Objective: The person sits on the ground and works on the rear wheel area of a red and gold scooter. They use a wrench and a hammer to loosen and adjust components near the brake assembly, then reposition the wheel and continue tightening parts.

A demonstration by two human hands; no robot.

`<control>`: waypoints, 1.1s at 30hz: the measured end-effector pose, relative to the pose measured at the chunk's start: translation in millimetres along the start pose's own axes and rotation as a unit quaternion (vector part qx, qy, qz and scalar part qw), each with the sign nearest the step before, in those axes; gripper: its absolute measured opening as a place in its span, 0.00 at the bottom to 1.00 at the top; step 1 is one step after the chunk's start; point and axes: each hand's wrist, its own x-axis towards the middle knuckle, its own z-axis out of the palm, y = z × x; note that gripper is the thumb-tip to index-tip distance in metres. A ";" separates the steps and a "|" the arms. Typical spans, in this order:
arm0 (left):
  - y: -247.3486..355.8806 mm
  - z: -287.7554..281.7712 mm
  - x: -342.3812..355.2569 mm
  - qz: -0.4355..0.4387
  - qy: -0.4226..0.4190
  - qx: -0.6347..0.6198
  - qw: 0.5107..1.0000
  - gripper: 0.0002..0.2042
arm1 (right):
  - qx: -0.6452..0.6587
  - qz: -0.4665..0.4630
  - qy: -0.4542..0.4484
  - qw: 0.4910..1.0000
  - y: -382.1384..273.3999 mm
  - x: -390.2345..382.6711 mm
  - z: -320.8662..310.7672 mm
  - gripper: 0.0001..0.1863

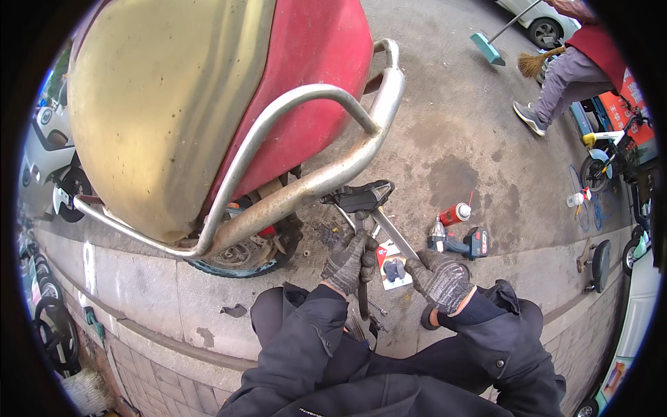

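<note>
- Left of the right hand (442, 281), the left hand (349, 264) grips a dark handle (363, 302).
- Right hand grips a metal bar (396, 237), seemingly steadying it.
- Beyond it: drill (456, 246), within reach.

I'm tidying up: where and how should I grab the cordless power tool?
Probably by the handle, from above and the near side: the power tool appears to lie flat, its narrow handle running between head and bulkier battery, with the red can close on the far side.

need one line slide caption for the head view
Gloved left hand on a dark slender handle, gloved right hand holding a flat silver metal bar, beside a red and gold vehicle.
</note>
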 end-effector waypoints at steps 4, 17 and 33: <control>5.6 14.0 -6.7 -0.012 0.060 -0.030 0.998 0.18 | 0.064 -0.002 -0.003 0.998 16.7 18.2 13.8 0.18; -40.1 -28.4 48.1 0.244 0.192 0.174 0.935 0.12 | 0.352 0.038 -0.015 0.935 62.7 68.3 101.6 0.19; 7.1 -11.5 5.7 0.113 0.164 0.079 0.977 0.15 | 0.434 0.063 0.031 0.898 85.0 74.4 144.1 0.19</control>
